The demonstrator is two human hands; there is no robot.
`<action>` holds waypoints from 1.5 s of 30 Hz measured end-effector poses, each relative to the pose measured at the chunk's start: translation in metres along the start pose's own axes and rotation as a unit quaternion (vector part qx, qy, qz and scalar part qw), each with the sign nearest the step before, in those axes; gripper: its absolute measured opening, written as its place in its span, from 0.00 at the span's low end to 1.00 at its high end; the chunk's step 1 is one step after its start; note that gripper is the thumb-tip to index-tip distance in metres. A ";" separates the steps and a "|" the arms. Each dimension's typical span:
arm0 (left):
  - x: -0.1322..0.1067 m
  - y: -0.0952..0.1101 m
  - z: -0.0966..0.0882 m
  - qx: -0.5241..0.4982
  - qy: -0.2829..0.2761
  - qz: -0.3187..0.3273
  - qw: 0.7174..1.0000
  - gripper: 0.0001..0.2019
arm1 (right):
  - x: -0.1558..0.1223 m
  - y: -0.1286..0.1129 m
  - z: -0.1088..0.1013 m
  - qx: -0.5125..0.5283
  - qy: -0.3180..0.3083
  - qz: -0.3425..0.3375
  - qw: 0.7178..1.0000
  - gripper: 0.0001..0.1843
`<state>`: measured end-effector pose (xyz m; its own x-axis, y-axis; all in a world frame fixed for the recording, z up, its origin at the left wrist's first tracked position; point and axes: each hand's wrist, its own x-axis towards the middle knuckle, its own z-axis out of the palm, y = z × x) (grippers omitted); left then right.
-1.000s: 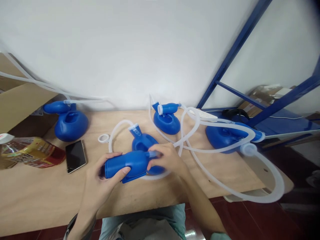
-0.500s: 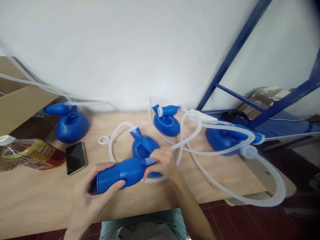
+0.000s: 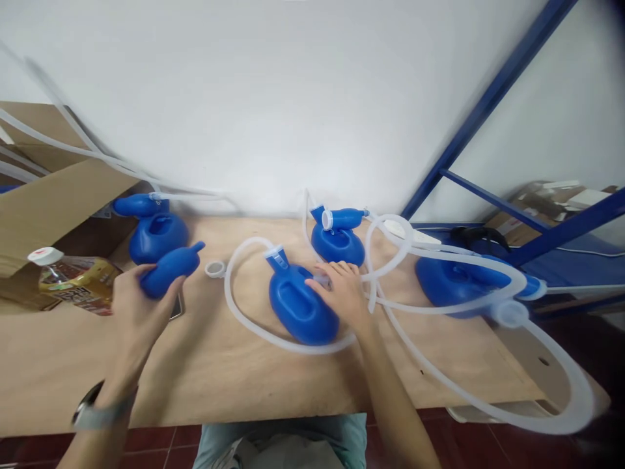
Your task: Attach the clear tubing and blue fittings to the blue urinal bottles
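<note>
My left hand (image 3: 137, 309) is wrapped round a blue plastic bottle-shaped piece (image 3: 170, 270), held above the left of the table with its narrow spout up and to the right. It is no longer joined to a tube. My right hand (image 3: 344, 293) is closed on the end of a translucent hose (image 3: 390, 260), with the fingers partly hiding that end. Below and left of this hand lies a blue plastic urinal jug (image 3: 303, 309) with a white-rimmed neck. Another hose (image 3: 244, 319) curves from that neck round the jug's left and front.
A white ring cap (image 3: 215, 268) lies left of the jug. More blue jugs (image 3: 159, 238) stand at the back. A drink bottle (image 3: 78, 280), a mostly covered phone (image 3: 176, 306) and a cardboard box (image 3: 53, 202) are left. A looped hose (image 3: 576, 384) overhangs the right edge, near a blue frame (image 3: 478, 117).
The hose has come off the blue piece's spout. My left hand has carried the piece left and away; my right hand has moved right and slightly up with the hose end. The view has shifted.
</note>
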<state>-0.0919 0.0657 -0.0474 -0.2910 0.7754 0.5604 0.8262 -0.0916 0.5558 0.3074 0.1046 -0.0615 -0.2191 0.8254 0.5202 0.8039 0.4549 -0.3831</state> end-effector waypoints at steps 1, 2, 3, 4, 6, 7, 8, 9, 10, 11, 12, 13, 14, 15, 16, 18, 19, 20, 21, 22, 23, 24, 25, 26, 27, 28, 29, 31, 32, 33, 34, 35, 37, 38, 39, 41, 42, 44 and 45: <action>0.012 -0.010 0.017 0.041 0.012 -0.039 0.998 0.26 | 0.004 -0.006 0.008 -0.024 0.009 -0.006 1.000 0.16; 0.021 -0.019 0.033 0.055 0.019 -0.058 0.997 0.25 | 0.008 -0.013 0.017 -0.038 0.016 -0.009 0.999 0.16; 0.029 -0.025 0.048 0.055 -0.005 -0.045 0.997 0.22 | 0.012 -0.021 0.025 -0.043 0.018 -0.009 0.999 0.16; 0.035 -0.030 0.062 0.049 -0.013 -0.030 0.998 0.21 | 0.016 -0.028 0.032 -0.043 0.012 -0.009 0.999 0.17; 0.041 -0.036 0.083 0.062 -0.048 -0.007 0.997 0.19 | 0.025 -0.040 0.042 -0.034 -0.026 -0.002 0.999 0.18; 0.042 -0.038 0.090 0.087 -0.067 -0.010 0.994 0.19 | 0.028 -0.044 0.046 -0.029 -0.051 0.009 0.998 0.19; 0.043 -0.039 0.096 0.117 -0.090 -0.020 0.989 0.20 | 0.031 -0.047 0.049 -0.022 -0.076 0.022 0.997 0.20; 0.042 -0.040 0.101 0.145 -0.109 -0.036 0.983 0.20 | 0.033 -0.049 0.050 -0.011 -0.099 0.036 0.994 0.20; 0.041 -0.040 0.104 0.170 -0.121 -0.053 0.977 0.21 | 0.035 -0.049 0.051 0.005 -0.117 0.050 0.992 0.19; 0.040 -0.039 0.106 0.189 -0.124 -0.065 0.972 0.20 | 0.037 -0.048 0.050 0.027 -0.134 0.062 0.989 0.19; 0.038 -0.037 0.107 0.201 -0.117 -0.068 0.970 0.19 | 0.038 -0.046 0.050 0.057 -0.150 0.072 0.984 0.19; 0.037 -0.034 0.107 0.203 -0.103 -0.057 0.972 0.18 | 0.039 -0.044 0.049 0.091 -0.168 0.080 0.978 0.19; 0.035 -0.028 0.107 0.196 -0.088 -0.032 0.976 0.18 | 0.041 -0.040 0.048 0.122 -0.186 0.087 0.971 0.20; 0.032 -0.021 0.106 0.173 -0.079 0.012 0.982 0.18 | 0.043 -0.036 0.048 0.151 -0.203 0.092 0.963 0.20; 0.030 -0.012 0.106 0.137 -0.079 0.073 0.985 0.19 | 0.045 -0.032 0.048 0.173 -0.219 0.094 0.956 0.19; 0.025 0.010 0.107 0.057 -0.110 0.217 0.968 0.23 | 0.050 -0.026 0.049 0.197 -0.238 0.089 0.947 0.18; 0.023 0.022 0.109 0.031 -0.137 0.284 0.949 0.24 | 0.053 -0.023 0.050 0.203 -0.242 0.084 0.945 0.18; 0.021 0.033 0.112 0.016 -0.164 0.338 0.927 0.25 | 0.055 -0.021 0.052 0.206 -0.245 0.078 0.944 0.17; 0.019 0.043 0.117 0.008 -0.185 0.375 0.908 0.25 | 0.057 -0.019 0.053 0.208 -0.248 0.073 0.943 0.17; 0.018 0.051 0.123 0.002 -0.198 0.396 0.897 0.25 | 0.058 -0.018 0.054 0.208 -0.250 0.070 0.943 0.17; 0.018 0.058 0.129 -0.004 -0.204 0.401 0.893 0.24 | 0.059 -0.018 0.055 0.209 -0.253 0.069 0.942 0.16; 0.018 0.062 0.136 -0.007 -0.203 0.396 0.895 0.24 | 0.060 -0.017 0.056 0.209 -0.256 0.068 0.941 0.16; 0.019 0.065 0.142 -0.007 -0.197 0.386 0.901 0.23 | 0.060 -0.017 0.056 0.210 -0.258 0.069 0.940 0.16; 0.019 0.066 0.147 -0.005 -0.188 0.378 0.907 0.23 | 0.060 -0.017 0.057 0.212 -0.260 0.069 0.939 0.16; 0.020 0.066 0.152 -0.002 -0.179 0.373 0.910 0.22 | 0.060 -0.016 0.057 0.216 -0.260 0.069 0.939 0.17; 0.020 0.066 0.155 0.002 -0.168 0.373 0.912 0.21 | 0.059 -0.016 0.057 0.219 -0.259 0.070 0.938 0.17; 0.019 0.066 0.157 0.004 -0.158 0.377 0.913 0.20 | 0.058 -0.016 0.057 0.223 -0.256 0.071 0.938 0.17; 0.018 0.064 0.160 0.002 -0.143 0.392 0.909 0.19 | 0.056 -0.016 0.057 0.232 -0.248 0.076 0.938 0.18; 0.017 0.064 0.161 0.001 -0.138 0.397 0.907 0.19 | 0.055 -0.016 0.056 0.238 -0.243 0.083 0.937 0.18; 0.016 0.064 0.163 0.001 -0.132 0.399 0.907 0.18 | 0.053 -0.016 0.056 0.244 -0.239 0.090 0.936 0.18; 0.015 0.065 0.164 0.002 -0.124 0.399 0.909 0.18 | 0.052 -0.016 0.056 0.250 -0.235 0.098 0.934 0.19; 0.013 0.065 0.165 0.004 -0.115 0.395 0.911 0.18 | 0.052 -0.016 0.055 0.254 -0.233 0.104 0.933 0.18; 0.009 0.067 0.166 0.009 -0.099 0.385 0.918 0.18 | 0.050 -0.017 0.054 0.257 -0.228 0.110 0.933 0.18; 0.007 0.069 0.167 0.011 -0.094 0.379 0.921 0.18 | 0.050 -0.017 0.054 0.254 -0.226 0.110 0.934 0.17; 0.005 0.070 0.168 0.011 -0.093 0.372 0.924 0.19 | 0.050 -0.017 0.054 0.249 -0.224 0.109 0.936 0.17; 0.001 0.073 0.169 0.003 -0.096 0.352 0.931 0.20 | 0.051 -0.018 0.054 0.233 -0.226 0.108 0.940 0.17; -0.001 0.075 0.170 -0.006 -0.098 0.340 0.935 0.20 | 0.051 -0.017 0.054 0.226 -0.230 0.107 0.941 0.17; -0.004 0.080 0.173 -0.037 -0.094 0.309 0.946 0.19 | 0.053 -0.017 0.054 0.213 -0.239 0.106 0.942 0.15; -0.005 0.083 0.175 -0.056 -0.086 0.292 0.951 0.18 | 0.053 -0.017 0.055 0.208 -0.242 0.108 0.941 0.14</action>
<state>0.0621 0.1634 -0.1114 0.2938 0.6614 0.6901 0.7632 -0.5970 0.2472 0.2519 0.1591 -0.0689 -0.3827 0.9235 0.0256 0.5940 0.2672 -0.7588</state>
